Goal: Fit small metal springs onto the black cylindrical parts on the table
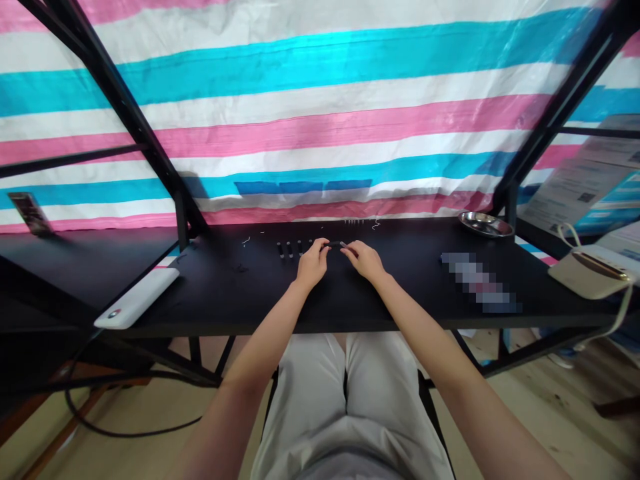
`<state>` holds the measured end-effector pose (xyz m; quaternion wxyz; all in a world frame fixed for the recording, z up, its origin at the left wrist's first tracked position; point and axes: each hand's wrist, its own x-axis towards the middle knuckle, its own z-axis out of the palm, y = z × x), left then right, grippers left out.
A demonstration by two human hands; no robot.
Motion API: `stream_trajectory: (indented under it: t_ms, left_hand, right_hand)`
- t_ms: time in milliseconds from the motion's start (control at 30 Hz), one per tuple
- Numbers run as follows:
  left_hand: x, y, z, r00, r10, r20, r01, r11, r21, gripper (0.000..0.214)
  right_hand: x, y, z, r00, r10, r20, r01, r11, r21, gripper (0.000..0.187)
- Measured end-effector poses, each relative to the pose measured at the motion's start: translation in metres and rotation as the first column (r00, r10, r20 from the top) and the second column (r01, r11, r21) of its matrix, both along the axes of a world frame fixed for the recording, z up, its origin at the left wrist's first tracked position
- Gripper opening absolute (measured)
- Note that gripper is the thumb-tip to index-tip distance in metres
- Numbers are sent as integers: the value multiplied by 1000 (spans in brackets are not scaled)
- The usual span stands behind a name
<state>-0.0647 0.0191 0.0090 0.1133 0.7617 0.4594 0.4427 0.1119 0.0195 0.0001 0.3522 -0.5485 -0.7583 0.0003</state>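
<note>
Both hands meet over the middle of the black table (400, 293), fingers pinched and close together. My left hand (313, 262) is closed on one end of a small thin dark piece (335, 244); its exact kind is too small to tell. My right hand (369, 260) pinches a small greyish piece (343, 245) at the other end, and I cannot tell whether the two are joined. Just left of my left hand, several short dark cylinders (289, 250) with pale ends stand or lie in a row, one partly behind the fingers.
Several small metallic pieces (354, 221) line the table's back edge, near white scraps (376, 225). A shiny metal dish (486, 225) sits back right, with a blurred-out item (480, 283) before it. A white oblong device (137, 300) lies left; a cream bag (585, 272) rests right.
</note>
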Motion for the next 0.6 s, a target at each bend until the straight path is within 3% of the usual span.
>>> stream_trajectory:
  t_ms: [467, 600]
  left_hand:
    - [0, -4, 2, 995, -41, -88, 49, 995, 87, 27]
    - [0, -6, 1, 989, -76, -125, 88, 991, 100, 26]
  right_hand:
    - [1, -2, 2, 997, -64, 39, 64, 998, 5, 36]
    - [0, -5, 5, 999, -27, 41, 26, 999, 23, 34]
